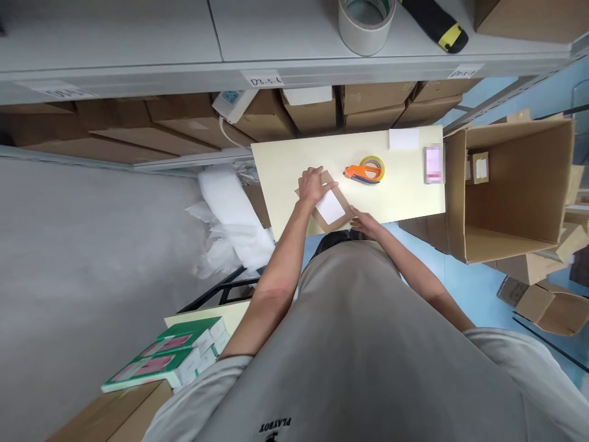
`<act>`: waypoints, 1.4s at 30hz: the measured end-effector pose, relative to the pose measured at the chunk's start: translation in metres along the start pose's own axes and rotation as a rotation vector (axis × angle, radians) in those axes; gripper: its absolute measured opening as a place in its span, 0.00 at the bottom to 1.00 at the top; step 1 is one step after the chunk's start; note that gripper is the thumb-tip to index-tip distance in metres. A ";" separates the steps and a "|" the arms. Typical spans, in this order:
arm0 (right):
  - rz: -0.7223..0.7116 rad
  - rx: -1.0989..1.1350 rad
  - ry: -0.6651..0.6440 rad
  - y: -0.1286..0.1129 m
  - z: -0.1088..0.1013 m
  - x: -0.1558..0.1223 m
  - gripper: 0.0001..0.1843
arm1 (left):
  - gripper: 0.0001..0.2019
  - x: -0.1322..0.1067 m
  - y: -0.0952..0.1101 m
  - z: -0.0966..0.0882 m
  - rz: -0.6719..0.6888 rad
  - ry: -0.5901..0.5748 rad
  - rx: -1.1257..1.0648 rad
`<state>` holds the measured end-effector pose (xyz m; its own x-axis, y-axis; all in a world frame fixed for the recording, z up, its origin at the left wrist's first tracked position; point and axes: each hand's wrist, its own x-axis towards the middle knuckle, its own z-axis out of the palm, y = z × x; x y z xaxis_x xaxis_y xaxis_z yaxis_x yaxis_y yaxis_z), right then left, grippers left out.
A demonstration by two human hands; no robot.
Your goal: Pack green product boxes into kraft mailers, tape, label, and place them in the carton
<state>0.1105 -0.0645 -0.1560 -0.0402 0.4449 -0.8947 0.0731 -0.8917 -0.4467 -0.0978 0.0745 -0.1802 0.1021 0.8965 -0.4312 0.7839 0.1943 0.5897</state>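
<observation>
A small flat cardboard box with a white label lies at an angle on the cream tabletop. Across its far left corner my left hand is bent, thumb reaching over the top and fingers at the edge. My right hand grips the near right corner, with the thumb at the upper edge and the fingers lower down. Just beyond the box rests an orange tape dispenser with a yellow roll. White paper and a pink-and-white packet lie farther right.
A large open carton stands against the table's right end, a small box inside. Behind is a metal shelf with cartons, a power strip and a tape roll. White wrap hangs left; green boxes sit lower left.
</observation>
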 end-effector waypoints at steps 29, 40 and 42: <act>-0.426 -0.476 0.088 -0.015 -0.034 0.006 0.37 | 0.31 -0.109 -0.057 0.003 -0.116 -0.099 -0.557; -0.511 -0.648 0.102 0.028 -0.054 -0.017 0.40 | 0.36 -0.148 -0.080 0.032 -0.109 0.085 -0.470; -0.486 -0.681 0.115 0.033 -0.051 -0.013 0.43 | 0.34 -0.155 -0.077 0.047 -0.162 0.101 -0.442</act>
<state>0.1642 -0.0951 -0.1595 -0.1233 0.8046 -0.5808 0.6602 -0.3704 -0.6534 -0.1453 -0.0977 -0.1909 -0.0771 0.8706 -0.4860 0.4468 0.4659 0.7637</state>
